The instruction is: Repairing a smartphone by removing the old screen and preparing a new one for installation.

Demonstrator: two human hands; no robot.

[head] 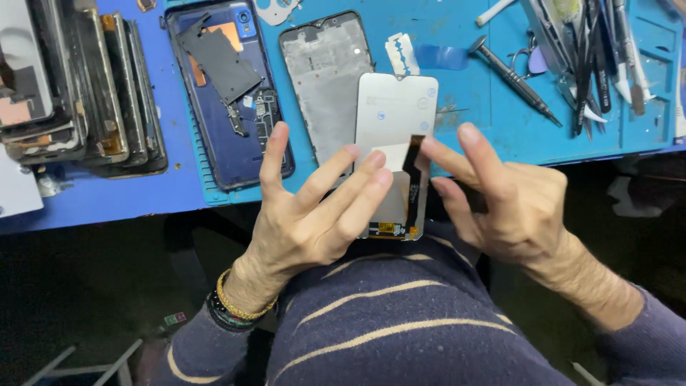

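Phone screen panel (pixel 395 121) sits face down at the near edge of the blue work mat (pixel 464 107), half hanging off toward the person's lap, silver back up with its dark flex cable (pixel 413 168) running down the middle. Left hand (pixel 314 211) has its fingers spread flat over the lower left part of the panel, so it's pressing or steadying rather than pinching anything. Right hand (pixel 500 196) is open too, index and thumb coming in at the top of the flex (can't tell if the tips are actually nipping it or just touching).

Just beside it on the mat are a bare grey mid-frame (pixel 321 86), a blue phone back with guts showing (pixel 229 93), and a razor blade (pixel 401 53). A screwdriver (pixel 514 78) and a pile of tweezers and picks (pixel 593 57) lie to the right, and a stack of old phones (pixel 78 86) to the left.

Risk as I see it: that flex is thin, and a sharp tug or crease from the right fingers could tear it. With the panel overhanging the edge, too much push from the left palm could tip it off or crack the glass
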